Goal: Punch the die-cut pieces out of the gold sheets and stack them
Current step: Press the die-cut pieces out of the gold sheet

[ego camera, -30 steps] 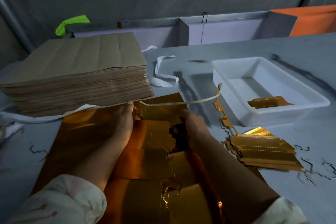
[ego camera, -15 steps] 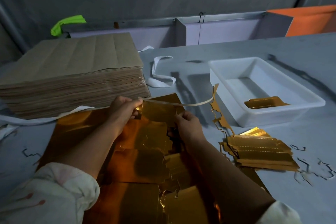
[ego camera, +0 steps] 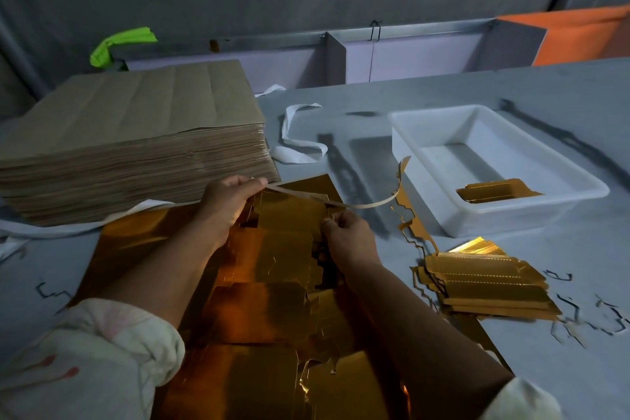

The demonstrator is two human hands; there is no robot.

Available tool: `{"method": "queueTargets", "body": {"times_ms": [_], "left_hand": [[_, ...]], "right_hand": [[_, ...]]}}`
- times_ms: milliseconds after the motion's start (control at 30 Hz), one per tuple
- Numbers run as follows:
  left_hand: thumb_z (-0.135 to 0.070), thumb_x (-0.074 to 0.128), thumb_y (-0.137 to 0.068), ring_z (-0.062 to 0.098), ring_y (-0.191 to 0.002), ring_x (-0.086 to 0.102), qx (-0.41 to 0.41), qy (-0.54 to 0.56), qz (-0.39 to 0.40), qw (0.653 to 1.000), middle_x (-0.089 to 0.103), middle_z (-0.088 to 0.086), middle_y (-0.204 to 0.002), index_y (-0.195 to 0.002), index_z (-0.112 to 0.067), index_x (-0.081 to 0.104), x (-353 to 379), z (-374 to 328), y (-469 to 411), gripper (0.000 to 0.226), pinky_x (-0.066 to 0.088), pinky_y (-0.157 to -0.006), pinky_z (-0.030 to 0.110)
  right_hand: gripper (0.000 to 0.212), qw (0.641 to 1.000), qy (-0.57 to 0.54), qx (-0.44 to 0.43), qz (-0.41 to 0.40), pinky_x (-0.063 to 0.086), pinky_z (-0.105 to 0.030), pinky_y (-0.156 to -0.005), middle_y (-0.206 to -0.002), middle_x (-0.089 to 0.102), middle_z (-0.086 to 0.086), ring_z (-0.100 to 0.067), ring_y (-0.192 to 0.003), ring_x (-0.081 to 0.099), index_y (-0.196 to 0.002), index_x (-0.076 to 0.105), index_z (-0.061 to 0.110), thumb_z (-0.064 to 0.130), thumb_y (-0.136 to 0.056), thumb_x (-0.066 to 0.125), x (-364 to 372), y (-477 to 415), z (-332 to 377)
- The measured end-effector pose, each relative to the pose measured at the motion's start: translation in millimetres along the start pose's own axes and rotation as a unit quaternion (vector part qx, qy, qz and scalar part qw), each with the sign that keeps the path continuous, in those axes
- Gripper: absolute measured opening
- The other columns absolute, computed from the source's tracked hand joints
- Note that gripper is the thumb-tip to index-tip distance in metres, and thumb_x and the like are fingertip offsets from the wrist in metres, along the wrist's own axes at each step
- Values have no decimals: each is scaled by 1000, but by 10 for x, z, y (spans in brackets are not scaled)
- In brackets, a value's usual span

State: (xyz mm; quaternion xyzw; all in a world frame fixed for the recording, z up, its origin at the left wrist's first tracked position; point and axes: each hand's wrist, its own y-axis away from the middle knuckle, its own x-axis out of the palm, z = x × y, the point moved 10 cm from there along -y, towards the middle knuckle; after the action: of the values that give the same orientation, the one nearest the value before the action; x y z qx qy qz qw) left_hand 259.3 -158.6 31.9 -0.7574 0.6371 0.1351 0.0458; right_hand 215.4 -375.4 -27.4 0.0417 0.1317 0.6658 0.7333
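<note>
My left hand (ego camera: 227, 206) pinches the near end of the waste strip (ego camera: 358, 205) between thumb and curled fingers. A second ago this hand lay low on the sheet (ego camera: 272, 300); now it has lifted and drawn back toward the left, so the strip stands clear of the sheet's far edge. The strip arcs rightward, and its jagged gold tail hangs down toward the stack (ego camera: 484, 286). My right hand (ego camera: 347, 237) has barely moved: fingers curled, it nips the sheet's far edge just under the strip, pinning it while I pull.

I take that to mean the border is nearly torn free along the far side, which should loosen the pieces below for punching out. The sheet lies at the table's (ego camera: 511, 85) near edge, under both forearms. The stack sits just beside it on the right, in front of the tray (ego camera: 436, 194), which holds one gold piece (ego camera: 494, 189). A brown pile (ego camera: 136, 133) fills the far left.
</note>
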Motion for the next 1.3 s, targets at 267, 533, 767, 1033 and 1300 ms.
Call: {"method": "queueTargets", "body": {"times_ms": [267, 533, 767, 1033, 1300], "left_hand": [[-29, 60, -95, 15, -82, 61, 17, -6, -74, 997, 64, 0, -88, -89, -21, 62, -111, -12, -73, 10, 42, -64, 26], [-28, 54, -99, 10, -75, 59, 30, 45, -118, 992, 62, -1, -84, -100, -16, 61, -300, -21, -45, 14, 48, -63, 23], [-28, 52, -101, 10, -72, 58, 26, 94, -144, 985, 60, 0, -84, -107, -15, 60, -387, -53, 21, 17, 49, -60, 21], [-28, 54, -100, 7, -67, 59, 26, 113, -166, 979, 61, -1, -80, -93, -20, 60, -476, -101, 29, 12, 49, -51, 16], [-28, 55, -99, 7, -68, 60, 30, 131, -185, 973, 63, -1, -80, -100, -17, 62, -581, -143, 37, 13, 50, -51, 17]], "right_hand": [[14, 1000, -7, 9, -4, 49, -26, -49, -79, 70, -10, -9, -53, 63, -95, 54, 16, 24, -104, 46, -15, -3, -32], [13, 999, -10, -7, -38, 48, -32, -56, -85, 68, -13, -18, -62, 59, -96, 53, 20, 29, -104, 46, -50, -38, -40], [4, 998, -20, -28, -50, 61, -47, -77, -87, 71, -7, -24, -75, 70, -100, 53, 28, 31, -102, 50, -55, -49, -25], [41, 997, -34, -38, -63, 62, -37, -69, -102, 69, -4, -17, -72, 71, -141, 46, 28, 21, -101, 50, -54, -35, -42], [32, 984, -92, -86, -124, 58, -32, -74, -111, 65, 6, -16, -93, 69, -131, 52, 32, 32, -100, 55, -176, 71, 25]]}}
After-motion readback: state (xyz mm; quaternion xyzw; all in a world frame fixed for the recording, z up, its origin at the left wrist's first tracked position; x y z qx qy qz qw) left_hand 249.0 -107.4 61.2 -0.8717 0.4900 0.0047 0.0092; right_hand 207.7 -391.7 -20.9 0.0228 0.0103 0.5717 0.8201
